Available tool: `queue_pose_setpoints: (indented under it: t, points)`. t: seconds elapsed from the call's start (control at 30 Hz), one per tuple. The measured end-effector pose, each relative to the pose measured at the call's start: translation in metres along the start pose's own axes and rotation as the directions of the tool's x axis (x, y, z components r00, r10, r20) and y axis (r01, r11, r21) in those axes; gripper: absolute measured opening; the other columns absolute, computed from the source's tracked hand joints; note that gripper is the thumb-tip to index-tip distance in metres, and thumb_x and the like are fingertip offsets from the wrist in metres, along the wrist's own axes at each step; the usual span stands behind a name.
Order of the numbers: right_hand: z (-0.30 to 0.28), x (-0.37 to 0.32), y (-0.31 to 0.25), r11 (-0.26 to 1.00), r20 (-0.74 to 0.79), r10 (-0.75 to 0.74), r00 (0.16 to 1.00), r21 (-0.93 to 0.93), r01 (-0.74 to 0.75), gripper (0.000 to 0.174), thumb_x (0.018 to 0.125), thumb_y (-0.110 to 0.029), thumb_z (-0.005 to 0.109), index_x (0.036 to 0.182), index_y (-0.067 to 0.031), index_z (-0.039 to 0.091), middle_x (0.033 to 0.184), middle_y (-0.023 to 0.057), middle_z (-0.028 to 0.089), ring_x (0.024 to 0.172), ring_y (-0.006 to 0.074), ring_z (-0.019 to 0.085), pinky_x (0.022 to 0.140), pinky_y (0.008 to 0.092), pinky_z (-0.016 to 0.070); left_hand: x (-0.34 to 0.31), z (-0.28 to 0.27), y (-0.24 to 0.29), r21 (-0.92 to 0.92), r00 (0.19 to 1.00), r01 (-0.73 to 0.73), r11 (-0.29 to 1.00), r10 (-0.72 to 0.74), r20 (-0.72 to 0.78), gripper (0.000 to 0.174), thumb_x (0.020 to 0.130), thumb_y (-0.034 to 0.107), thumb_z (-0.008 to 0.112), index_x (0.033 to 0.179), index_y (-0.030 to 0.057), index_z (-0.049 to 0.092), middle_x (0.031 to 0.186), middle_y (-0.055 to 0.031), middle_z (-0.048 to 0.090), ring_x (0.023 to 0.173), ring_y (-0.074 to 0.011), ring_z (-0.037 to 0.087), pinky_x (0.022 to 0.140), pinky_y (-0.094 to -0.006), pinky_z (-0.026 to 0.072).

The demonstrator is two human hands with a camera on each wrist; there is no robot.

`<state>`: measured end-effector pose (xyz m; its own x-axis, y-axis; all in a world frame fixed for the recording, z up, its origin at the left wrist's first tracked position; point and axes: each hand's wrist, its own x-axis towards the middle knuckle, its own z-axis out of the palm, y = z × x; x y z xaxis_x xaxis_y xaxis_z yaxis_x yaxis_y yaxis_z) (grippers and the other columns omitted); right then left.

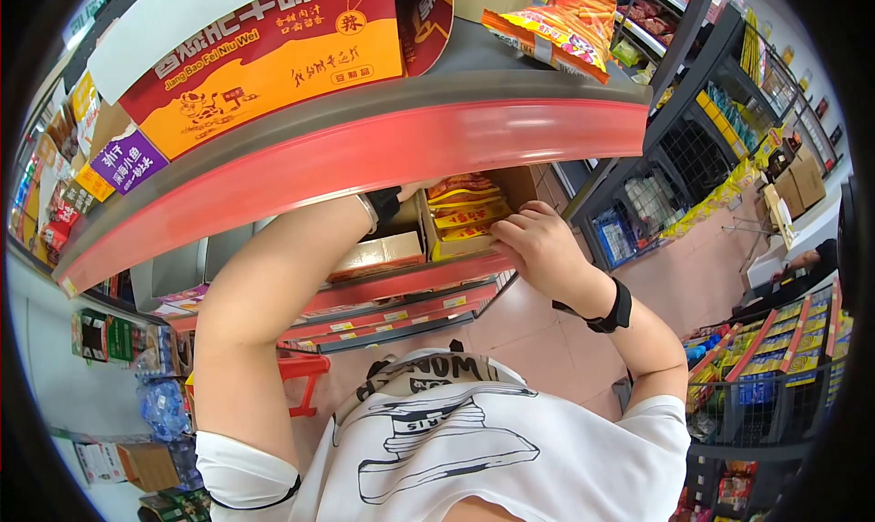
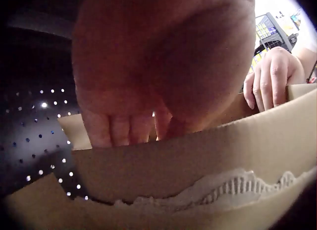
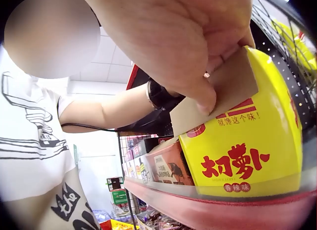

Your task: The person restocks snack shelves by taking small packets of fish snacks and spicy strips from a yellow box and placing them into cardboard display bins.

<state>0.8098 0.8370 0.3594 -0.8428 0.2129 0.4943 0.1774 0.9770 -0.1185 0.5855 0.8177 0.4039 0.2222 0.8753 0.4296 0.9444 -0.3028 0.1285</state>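
Note:
On the shelf under the red-edged upper one stands a yellow cardboard display box [image 3: 237, 155] with red Chinese lettering. Yellow-and-red snack packets [image 1: 468, 210] lie in rows inside it. My right hand [image 1: 544, 249] grips the box's front right rim, its thumb [image 3: 203, 99] against the outer face. Reaching in under the upper shelf, my left hand [image 2: 163, 66] points its fingers down behind a brown cardboard wall [image 2: 163, 170]. Their tips are hidden there, and I cannot tell whether they hold a packet.
The upper shelf's red edge [image 1: 383, 153] hangs over my left forearm. It carries a large red-and-orange carton [image 1: 273, 57] and an orange snack bag [image 1: 565, 30]. Beside the yellow box stands a brown-red carton [image 3: 171, 163]. Lower shelves [image 1: 392, 317] run below.

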Motion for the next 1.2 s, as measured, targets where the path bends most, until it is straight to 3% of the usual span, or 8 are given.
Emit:
queue_pose_setpoints:
  t: [0.4, 0.57, 0.67, 0.8, 0.93, 0.97, 1.13, 1.2]
  points:
    - [-0.01, 0.015, 0.01, 0.998, 0.106, 0.011, 0.994, 0.059, -0.017, 0.01, 0.077, -0.012, 0.06, 0.084, -0.007, 0.054, 0.074, 0.0067, 0.059, 0.075, 0.0252, 0.058, 0.079, 0.0366, 0.0418, -0.03, -0.009, -0.01, -0.156, 0.95, -0.012, 0.988, -0.037, -0.311, 0.018, 0.081, 0.018, 0.06, 0.094, 0.0073, 0.065, 0.084, -0.0086, 0.064, 0.084, -0.025, 0.06, 0.077, -0.0364, 0.0464]
    - [-0.027, 0.025, 0.012, 0.994, 0.339, 0.023, 0.941, 0.094, -0.058, 0.018, 0.078, -0.011, 0.058, 0.093, -0.0014, 0.057, 0.089, 0.0133, 0.059, 0.088, 0.0319, 0.055, 0.081, 0.0398, 0.0415, -0.038, -0.02, 0.007, -0.211, 0.925, 0.057, 0.976, -0.13, -0.356, 0.013, 0.082, 0.014, 0.058, 0.091, 0.005, 0.063, 0.081, -0.0091, 0.063, 0.079, -0.0263, 0.061, 0.073, -0.0361, 0.0475]
    - [-0.039, 0.034, 0.014, 0.993, 0.328, 0.028, 0.944, 0.101, -0.064, 0.022, 0.08, -0.012, 0.056, 0.098, 0.0008, 0.058, 0.099, 0.0172, 0.057, 0.096, 0.0344, 0.052, 0.085, 0.0401, 0.0406, -0.049, -0.027, 0.012, 0.069, 0.911, 0.063, 0.996, -0.029, -0.412, 0.01, 0.082, 0.013, 0.057, 0.088, 0.0054, 0.063, 0.079, -0.0099, 0.063, 0.075, -0.0275, 0.061, 0.067, -0.0355, 0.0484]
    - [-0.039, 0.051, 0.026, 1.0, 0.36, 0.014, 0.933, 0.001, -0.015, 0.022, 0.08, -0.009, 0.054, 0.098, 0.0021, 0.06, 0.107, 0.0175, 0.056, 0.102, 0.0341, 0.05, 0.089, 0.0388, 0.0404, -0.065, -0.045, 0.019, -0.019, 0.895, 0.066, 0.998, -0.067, -0.44, 0.012, 0.08, 0.009, 0.061, 0.091, 0.0041, 0.063, 0.083, -0.0115, 0.064, 0.076, -0.0279, 0.061, 0.065, -0.0347, 0.0489]
    - [-0.026, 0.071, 0.032, 0.997, 0.611, -0.013, 0.791, -0.051, 0.056, 0.025, 0.076, -0.007, 0.056, 0.099, -0.0004, 0.063, 0.106, 0.0142, 0.059, 0.1, 0.0307, 0.054, 0.086, 0.0359, 0.0426, -0.074, -0.067, 0.029, -0.044, 0.923, 0.125, 0.991, -0.132, -0.361, 0.014, 0.079, 0.007, 0.062, 0.093, 0.0033, 0.063, 0.085, -0.0121, 0.064, 0.077, -0.0281, 0.062, 0.066, -0.0349, 0.0489]
    - [-0.014, 0.073, 0.038, 0.992, 0.56, -0.025, 0.828, -0.088, 0.09, 0.017, 0.073, -0.01, 0.056, 0.083, 0.0008, 0.066, 0.088, 0.0164, 0.063, 0.085, 0.0286, 0.06, 0.075, 0.0371, 0.047, -0.076, -0.071, 0.029, -0.01, 0.935, 0.155, 0.988, -0.15, -0.32, 0.014, 0.08, 0.007, 0.061, 0.093, 0.0031, 0.063, 0.084, -0.0129, 0.064, 0.077, -0.0283, 0.062, 0.066, -0.0349, 0.0487]
    - [0.012, 0.081, 0.054, 0.945, 0.429, -0.118, 0.895, -0.228, 0.234, 0.016, 0.074, -0.009, 0.055, 0.084, -0.0054, 0.067, 0.094, 0.0129, 0.064, 0.086, 0.0278, 0.059, 0.08, 0.035, 0.0454, -0.094, -0.096, 0.042, -0.087, 0.937, 0.219, 0.972, -0.235, -0.258, 0.016, 0.081, 0.006, 0.059, 0.097, 0.0024, 0.063, 0.081, -0.0145, 0.063, 0.075, -0.0287, 0.062, 0.065, -0.0335, 0.0479]
    - [0.017, 0.087, 0.048, 0.987, 0.349, 0.161, 0.923, -0.056, -0.151, 0.017, 0.077, -0.016, 0.057, 0.088, -0.008, 0.067, 0.098, 0.0111, 0.063, 0.088, 0.0262, 0.058, 0.081, 0.0347, 0.0445, -0.108, -0.108, 0.044, -0.17, 0.947, 0.302, 0.938, -0.315, -0.056, 0.022, 0.083, 0.003, 0.055, 0.103, 0.0025, 0.062, 0.08, -0.0147, 0.062, 0.072, -0.0246, 0.062, 0.065, -0.0312, 0.0473]
